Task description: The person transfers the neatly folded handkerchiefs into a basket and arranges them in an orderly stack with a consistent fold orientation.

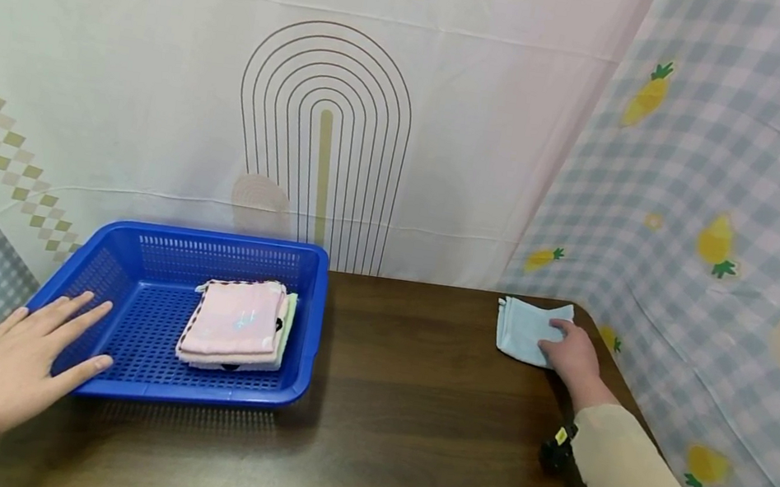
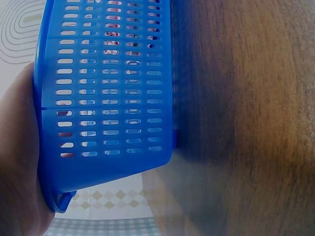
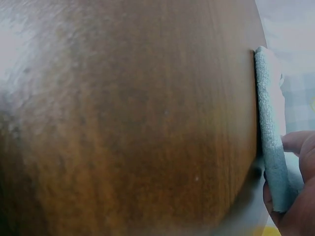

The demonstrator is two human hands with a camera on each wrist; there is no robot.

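Note:
A folded light blue towel (image 1: 522, 329) lies at the table's far right corner. My right hand (image 1: 575, 354) pinches its right edge; in the right wrist view a finger lies on top of the towel (image 3: 272, 123) and another curls beneath its end. My left hand (image 1: 17, 362) is over the front left corner of a blue plastic basket (image 1: 189, 397), fingers spread and fairly straight. The left wrist view has that hand against the rim of the slotted basket wall (image 2: 103, 169). Inside the basket, to the right, sits a pile of folded towels (image 1: 233, 320), a pink one on top.
The brown wooden table (image 1: 411, 413) stretches between the basket and the blue towel. Behind it hangs a white patterned cloth (image 1: 461, 162), and a checked cloth with pineapples (image 1: 679, 317) borders the right side. A black device (image 1: 558, 452) is strapped at the right wrist.

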